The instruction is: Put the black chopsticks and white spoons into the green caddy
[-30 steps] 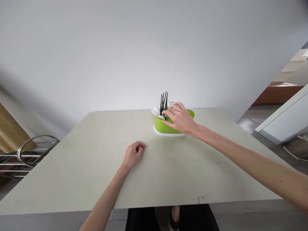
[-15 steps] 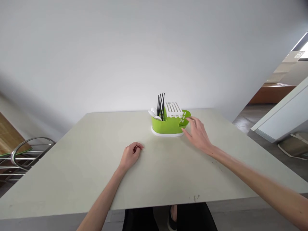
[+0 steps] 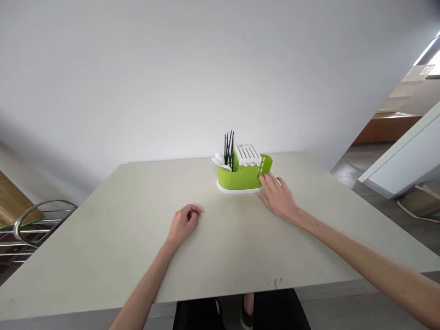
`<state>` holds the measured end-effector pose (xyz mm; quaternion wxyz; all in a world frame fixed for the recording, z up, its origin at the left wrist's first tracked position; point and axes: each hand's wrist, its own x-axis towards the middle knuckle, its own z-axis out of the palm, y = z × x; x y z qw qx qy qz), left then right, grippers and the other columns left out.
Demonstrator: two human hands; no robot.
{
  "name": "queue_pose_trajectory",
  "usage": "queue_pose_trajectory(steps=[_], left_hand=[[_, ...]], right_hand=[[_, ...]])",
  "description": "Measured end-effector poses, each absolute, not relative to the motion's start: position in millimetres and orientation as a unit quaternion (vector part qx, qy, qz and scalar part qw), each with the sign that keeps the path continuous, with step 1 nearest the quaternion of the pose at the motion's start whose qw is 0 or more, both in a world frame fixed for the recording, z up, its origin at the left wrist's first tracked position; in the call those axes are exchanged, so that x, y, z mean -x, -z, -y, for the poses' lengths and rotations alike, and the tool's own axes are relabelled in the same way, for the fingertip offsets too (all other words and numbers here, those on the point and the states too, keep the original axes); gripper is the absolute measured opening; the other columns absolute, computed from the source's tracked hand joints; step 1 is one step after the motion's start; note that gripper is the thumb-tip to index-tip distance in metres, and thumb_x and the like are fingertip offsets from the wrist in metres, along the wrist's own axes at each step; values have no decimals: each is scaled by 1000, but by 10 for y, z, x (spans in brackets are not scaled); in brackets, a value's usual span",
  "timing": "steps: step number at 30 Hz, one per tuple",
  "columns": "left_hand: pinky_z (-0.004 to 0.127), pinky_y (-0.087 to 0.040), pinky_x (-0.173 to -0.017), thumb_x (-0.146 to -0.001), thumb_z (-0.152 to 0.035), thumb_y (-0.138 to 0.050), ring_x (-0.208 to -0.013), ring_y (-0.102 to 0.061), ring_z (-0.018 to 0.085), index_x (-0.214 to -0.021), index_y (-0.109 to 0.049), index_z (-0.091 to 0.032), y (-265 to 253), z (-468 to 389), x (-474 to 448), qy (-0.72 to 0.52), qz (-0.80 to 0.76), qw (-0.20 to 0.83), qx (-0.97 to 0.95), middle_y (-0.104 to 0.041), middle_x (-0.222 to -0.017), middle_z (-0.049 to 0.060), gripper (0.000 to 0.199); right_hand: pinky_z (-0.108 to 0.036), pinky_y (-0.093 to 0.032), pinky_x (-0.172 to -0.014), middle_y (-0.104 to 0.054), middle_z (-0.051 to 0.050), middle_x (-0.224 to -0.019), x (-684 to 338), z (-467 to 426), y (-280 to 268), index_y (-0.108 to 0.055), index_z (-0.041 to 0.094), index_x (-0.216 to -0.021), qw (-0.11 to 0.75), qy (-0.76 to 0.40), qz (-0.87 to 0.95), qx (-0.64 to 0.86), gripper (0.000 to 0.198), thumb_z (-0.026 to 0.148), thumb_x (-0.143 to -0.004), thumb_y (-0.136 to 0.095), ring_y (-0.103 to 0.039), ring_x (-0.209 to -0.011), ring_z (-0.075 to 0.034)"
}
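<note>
Toward the back of the table stands a green utensil holder (image 3: 240, 179) on a white base. White spoons (image 3: 220, 159) and several black chopsticks (image 3: 229, 149) stand in its left part, and a white slotted rack (image 3: 248, 155) tops its middle. My right hand (image 3: 277, 196) is at the holder's right front end, fingers stretched out and slightly apart, with nothing in it. Its fingertips overlap the holder's low right edge; whether they touch it I cannot tell. My left hand (image 3: 184, 223) rests on the table further left, apart from the holder, its fingers curled closed with nothing visible inside.
The pale table (image 3: 113, 238) backs onto a plain wall (image 3: 172, 82). At the left, beyond the table edge, are a metal rack (image 3: 41, 224) and a wooden board (image 3: 15, 199). A white panel (image 3: 405, 156) stands on the floor at the right.
My right hand has moved slightly left and down beside the holder's right end, its thumb and fingers closer together. My left hand stays resting. The view has shifted a little.
</note>
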<state>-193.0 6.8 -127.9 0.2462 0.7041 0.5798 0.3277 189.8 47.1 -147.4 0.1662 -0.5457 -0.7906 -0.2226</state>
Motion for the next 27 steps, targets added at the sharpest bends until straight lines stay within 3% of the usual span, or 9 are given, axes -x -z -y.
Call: queue_pose_trajectory(steps=[14, 21, 24, 27], left_hand=[[30, -47, -69, -88, -27, -46, -70, -59, 17, -89, -72, -23, 1302, -74, 1940, -328, -577, 245, -707, -74, -85, 2, 26], [29, -47, -68, -85, -26, -45, -68, -58, 17, -87, -72, -22, 1314, -48, 1937, -334, -578, 245, -703, -74, -84, 2, 27], [30, -46, -67, -85, -25, -44, -67, -56, 17, -87, -71, -22, 1295, -34, 1938, -334, -577, 251, -702, -74, -85, 2, 27], [31, -47, -68, -86, -25, -45, -69, -58, 18, -87, -71, -23, 1262, -18, 1941, -337, -575, 252, -702, -75, -85, 3, 27]], right_hand=[[-58, -29, -125, -44, -26, -164, -3081, -904, 1525, -24, 6, -166, 98, 171, 753, 628, 72, 41, -104, -33, -32, -157, -37], [-59, -29, -126, -45, -26, -164, -3419, -1011, 1534, -35, 2, -162, 72, 152, 736, 655, 71, 40, -102, -35, -29, -158, -36], [-58, -32, -126, -39, -23, -168, -3403, -968, 1530, -28, 5, -166, 89, 131, 720, 676, 75, 44, -103, -35, -28, -159, -36], [-54, -39, -124, -27, -24, -174, -3257, -820, 1604, -9, 5, -170, 134, 105, 697, 696, 84, 51, -105, -33, -31, -159, -37]])
